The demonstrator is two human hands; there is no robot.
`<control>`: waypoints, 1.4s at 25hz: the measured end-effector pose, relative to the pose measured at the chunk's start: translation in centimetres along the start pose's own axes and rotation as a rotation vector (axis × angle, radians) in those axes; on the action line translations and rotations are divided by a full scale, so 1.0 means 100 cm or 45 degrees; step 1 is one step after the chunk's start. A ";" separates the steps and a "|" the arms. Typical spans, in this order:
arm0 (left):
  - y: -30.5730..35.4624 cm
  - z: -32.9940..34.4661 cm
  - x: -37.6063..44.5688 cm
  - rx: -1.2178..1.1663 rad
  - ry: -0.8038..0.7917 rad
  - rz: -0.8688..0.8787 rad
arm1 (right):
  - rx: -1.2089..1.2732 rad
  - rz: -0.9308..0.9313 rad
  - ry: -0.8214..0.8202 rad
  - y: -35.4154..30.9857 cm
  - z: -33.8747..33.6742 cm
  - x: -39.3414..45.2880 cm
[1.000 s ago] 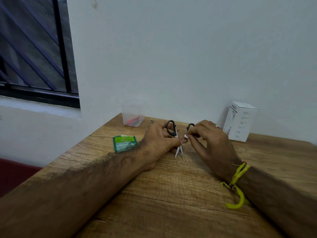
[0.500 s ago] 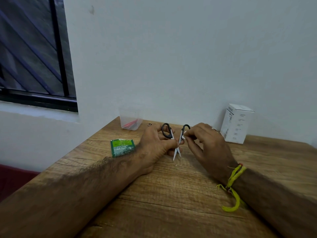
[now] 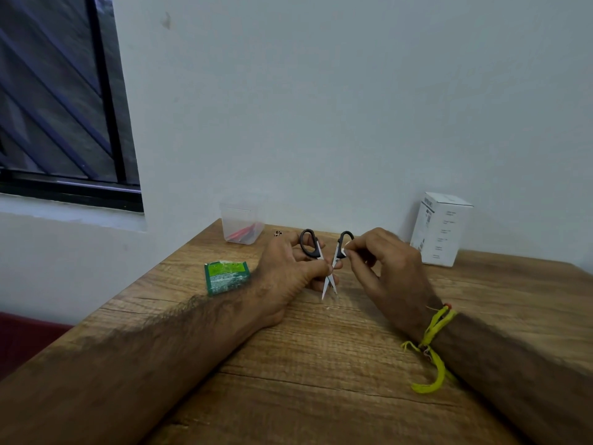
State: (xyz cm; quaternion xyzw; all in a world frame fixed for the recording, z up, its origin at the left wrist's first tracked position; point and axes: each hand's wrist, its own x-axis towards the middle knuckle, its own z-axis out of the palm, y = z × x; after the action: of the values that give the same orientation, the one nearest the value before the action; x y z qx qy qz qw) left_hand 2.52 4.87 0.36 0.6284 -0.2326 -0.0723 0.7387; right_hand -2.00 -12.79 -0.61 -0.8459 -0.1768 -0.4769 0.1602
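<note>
Over the middle of the grainy brown wooden table, your left hand pinches the small black-handled steel scissors at their crossing, tips down close to the table's surface. Your right hand nips the right loop between thumb and fingertip. They will likely feel light and rigid, slick along the thin pointed blades, so keep to the matte plastic loops and pivot. Farther along the table sit a crinkly green foil packet near its left edge, then a clear plastic tub and a white cardboard box at its far side.
</note>
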 end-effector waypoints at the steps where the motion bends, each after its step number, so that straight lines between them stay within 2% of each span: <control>1: 0.000 0.001 0.000 -0.014 -0.005 0.001 | 0.007 0.005 0.000 0.000 0.000 0.000; 7: 0.000 0.001 0.000 -0.008 -0.067 0.025 | 0.014 0.072 0.136 0.003 0.000 0.004; 15: 0.003 0.002 -0.002 0.040 -0.103 0.030 | 0.049 0.131 0.219 0.001 0.002 0.007; 27: 0.004 0.003 -0.004 0.127 -0.097 0.049 | -0.009 0.100 0.096 0.002 0.004 0.006; 32: 0.002 0.003 -0.004 0.169 -0.088 0.068 | -0.162 0.055 0.015 -0.001 0.001 0.005; 35: 0.001 0.004 -0.003 0.184 -0.073 0.107 | -0.380 -0.032 -0.093 -0.006 0.000 0.003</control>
State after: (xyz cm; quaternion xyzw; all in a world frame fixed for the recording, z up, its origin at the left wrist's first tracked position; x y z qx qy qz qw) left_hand 2.04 4.63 0.43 0.6675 -0.2846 -0.0421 0.6867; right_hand -2.10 -12.16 -0.30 -0.8749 -0.1204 -0.4687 0.0201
